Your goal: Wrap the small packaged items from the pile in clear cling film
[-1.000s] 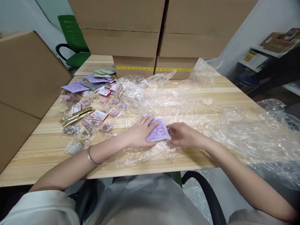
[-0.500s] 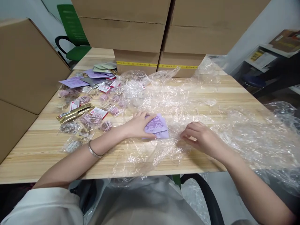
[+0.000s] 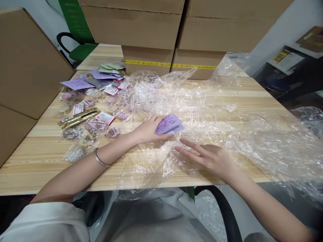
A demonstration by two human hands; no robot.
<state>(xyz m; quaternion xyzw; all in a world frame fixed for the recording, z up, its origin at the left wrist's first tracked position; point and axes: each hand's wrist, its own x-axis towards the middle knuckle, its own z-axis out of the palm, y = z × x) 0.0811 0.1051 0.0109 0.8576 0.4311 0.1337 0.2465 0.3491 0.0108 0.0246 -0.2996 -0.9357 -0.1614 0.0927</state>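
Note:
My left hand (image 3: 152, 129) grips a folded purple patterned packet (image 3: 169, 124) between thumb and fingers, its loose edge parted on the right side. Just right of it, my right hand (image 3: 205, 155) is empty, with the index finger and thumb stretched out toward the packet and apart from each other. Clear plastic film (image 3: 151, 164) lies crumpled on the table beneath and around both hands. Left of my left forearm are small wrapped pink pieces (image 3: 96, 126), a gold packet (image 3: 78, 118) and a white-and-red card (image 3: 105, 118).
Purple and green packets (image 3: 75, 84) lie piled at the back left of the wooden table (image 3: 37, 174). Large cardboard boxes (image 3: 148, 55) stand along the back, and another box (image 3: 30, 67) is at the left. More clear film (image 3: 275, 144) spreads over the right side.
The packet in my left hand has tilted up and its folded edge has opened. My right hand has moved left and down, its curled fingers now stretched apart.

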